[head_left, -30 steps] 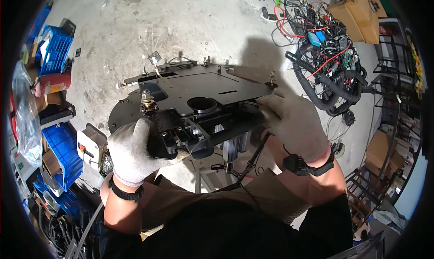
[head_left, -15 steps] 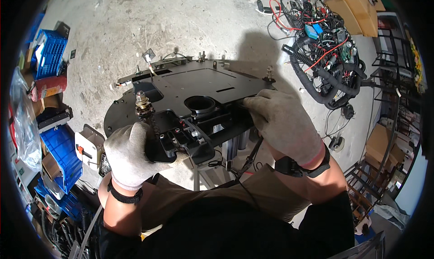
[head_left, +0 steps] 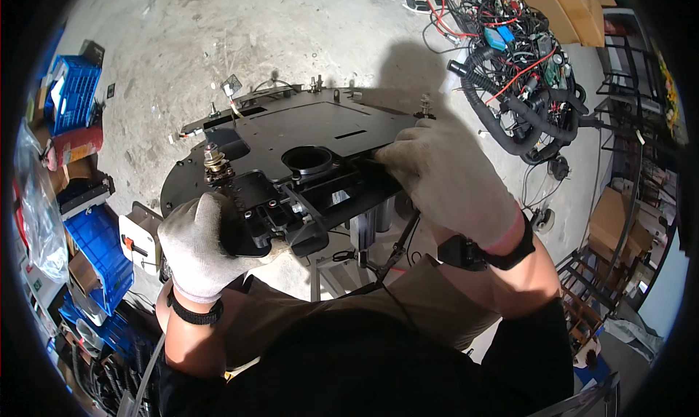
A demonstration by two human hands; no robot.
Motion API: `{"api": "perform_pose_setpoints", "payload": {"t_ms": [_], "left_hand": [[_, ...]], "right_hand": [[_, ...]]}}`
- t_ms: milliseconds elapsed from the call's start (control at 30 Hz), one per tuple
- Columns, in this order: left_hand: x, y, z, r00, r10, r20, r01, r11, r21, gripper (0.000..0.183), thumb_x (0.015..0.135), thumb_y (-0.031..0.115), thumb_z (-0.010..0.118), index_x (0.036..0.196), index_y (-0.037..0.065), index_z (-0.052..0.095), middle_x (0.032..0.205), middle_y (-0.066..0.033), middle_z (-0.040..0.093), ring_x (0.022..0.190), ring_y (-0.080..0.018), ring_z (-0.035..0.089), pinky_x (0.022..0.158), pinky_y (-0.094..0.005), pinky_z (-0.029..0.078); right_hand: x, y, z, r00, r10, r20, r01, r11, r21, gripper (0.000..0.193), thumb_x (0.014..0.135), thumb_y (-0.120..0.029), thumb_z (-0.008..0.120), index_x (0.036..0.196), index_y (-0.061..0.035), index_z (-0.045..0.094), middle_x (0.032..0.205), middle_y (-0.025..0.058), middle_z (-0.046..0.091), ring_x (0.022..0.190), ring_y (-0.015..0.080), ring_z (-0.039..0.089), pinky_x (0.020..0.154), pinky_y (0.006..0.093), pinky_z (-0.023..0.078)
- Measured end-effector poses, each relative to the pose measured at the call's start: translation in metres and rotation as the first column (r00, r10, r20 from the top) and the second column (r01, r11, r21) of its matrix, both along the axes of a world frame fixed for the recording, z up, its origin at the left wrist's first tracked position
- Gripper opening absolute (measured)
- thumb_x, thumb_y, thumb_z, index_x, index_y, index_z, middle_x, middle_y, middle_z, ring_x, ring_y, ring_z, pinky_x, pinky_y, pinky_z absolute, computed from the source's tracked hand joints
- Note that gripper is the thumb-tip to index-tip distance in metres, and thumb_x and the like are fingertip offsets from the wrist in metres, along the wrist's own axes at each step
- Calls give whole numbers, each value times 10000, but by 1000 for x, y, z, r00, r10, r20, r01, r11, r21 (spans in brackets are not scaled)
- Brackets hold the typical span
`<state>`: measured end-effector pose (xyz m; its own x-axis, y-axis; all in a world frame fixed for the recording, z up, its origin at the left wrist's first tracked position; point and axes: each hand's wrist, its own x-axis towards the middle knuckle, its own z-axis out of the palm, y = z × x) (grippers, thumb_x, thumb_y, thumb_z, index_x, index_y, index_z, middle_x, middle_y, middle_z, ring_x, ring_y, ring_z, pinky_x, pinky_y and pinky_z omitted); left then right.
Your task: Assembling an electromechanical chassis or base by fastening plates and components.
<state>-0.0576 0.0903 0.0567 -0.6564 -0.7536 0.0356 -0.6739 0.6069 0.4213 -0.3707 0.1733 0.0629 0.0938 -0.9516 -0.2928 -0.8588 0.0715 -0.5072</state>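
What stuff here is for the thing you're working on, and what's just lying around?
Part of the work:
- black plate, at both gloved hands: left hand, right hand
- upright bolt on it

Just lying around, it seems:
- tangled cables
- cardboard box
- blue crate
- clear plastic bag

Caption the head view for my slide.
Gloved left hand holds a black plate, right hand at its edge, tangled cables beyond.

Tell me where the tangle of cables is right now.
In the head view, the tangle of cables lies on the floor at upper right, beside the cardboard box, beyond the right hand.
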Motion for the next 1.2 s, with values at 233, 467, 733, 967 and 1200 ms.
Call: {"api": "perform_pose_setpoints", "payload": {"t_ms": [233, 467, 733, 967, 1200], "left_hand": [[9, 3, -5, 1000, -25, 3, 25, 1000, 0, 643, 527, 528, 982, 783, 78, 600, 658, -89, 625, 577, -294, 631, 581, -399, 519], [25, -6, -9, 999, 11, -38, -7, 993, 116, 578, 682, 430, 933, 965, 7, 660, 773, -86, 694, 669, -185, 677, 652, -290, 524], [36, -5, -15, 994, 85, -63, -75, 987, 143, 578, 670, 409, 934, 970, -13, 678, 815, -89, 699, 721, -187, 681, 701, -296, 529], [40, -8, -15, 1000, 2, -26, 1, 995, 96, 630, 653, 472, 931, 975, -8, 681, 805, -91, 712, 711, -194, 691, 683, -297, 527], [28, -11, -8, 998, 51, -34, -45, 988, 146, 603, 691, 488, 916, 934, 4, 651, 768, -77, 686, 666, -169, 661, 625, -272, 498]], "right_hand": [[-8, -2, -9, 992, 31, 122, -35, 999, 31, 181, 936, -93, 598, 945, -56, 774, 966, 141, 732, 940, 295, 713, 931, 422, 560], [6, -1, -2, 995, 94, -16, -94, 994, -54, 89, 917, -83, 683, 923, -65, 770, 959, 130, 729, 975, 268, 732, 886, 377, 602], [2, -2, 0, 964, 263, -41, -264, 964, -41, 131, 951, -131, 707, 1015, -28, 759, 1040, 109, 720, 1008, 251, 721, 904, 356, 624], [8, 3, -4, 975, 220, -32, -215, 970, 114, 319, 857, -77, 686, 1173, -45, 711, 1102, 86, 654, 1105, 270, 638, 942, 371, 564], [12, 5, 10, 983, 115, -142, -111, 993, 34, 210, 878, -115, 686, 1068, -26, 694, 1027, 112, 668, 1035, 283, 646, 878, 373, 556]]}}
